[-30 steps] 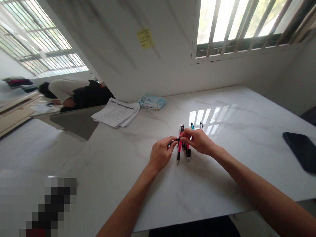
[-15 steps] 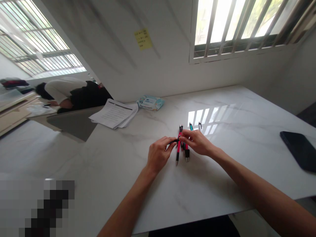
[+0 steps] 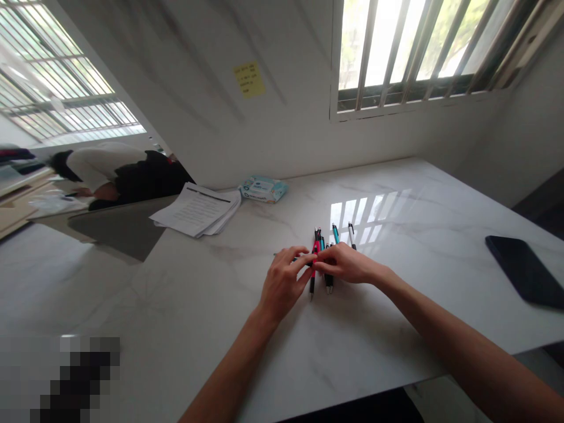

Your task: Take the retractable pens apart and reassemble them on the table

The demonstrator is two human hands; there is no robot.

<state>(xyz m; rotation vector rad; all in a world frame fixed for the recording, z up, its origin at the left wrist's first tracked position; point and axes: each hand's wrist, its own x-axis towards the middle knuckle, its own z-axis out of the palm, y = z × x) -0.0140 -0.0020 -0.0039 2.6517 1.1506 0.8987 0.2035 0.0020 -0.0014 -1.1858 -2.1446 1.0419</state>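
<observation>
A dark pen [image 3: 303,260] lies crosswise in my left hand [image 3: 282,282], its thin end poking out on the left behind the fingers. My right hand [image 3: 350,262] is closed in a pinch at the pen's other end, where the fingertips of both hands almost meet. Below them on the table, a red and black pen [image 3: 312,282] points towards me. Black pens [image 3: 329,283] with silver tips lie beside it, partly covered by my right hand. Past the right hand are a teal pen [image 3: 335,232] and a white pen [image 3: 351,232], their near ends partly hidden.
On the marble-patterned table [image 3: 211,329] are a stack of printed papers [image 3: 196,208], a pack of wipes [image 3: 263,189] and, at the right, a dark phone [image 3: 526,269]. A yellow note [image 3: 249,80] sticks to the wall. Another person [image 3: 132,173] bends over a surface at the left.
The view has shifted slightly, moving everything in the picture a little left and down. My left fingers have spread a little along the dark pen, and its thin end now shows beyond them.
</observation>
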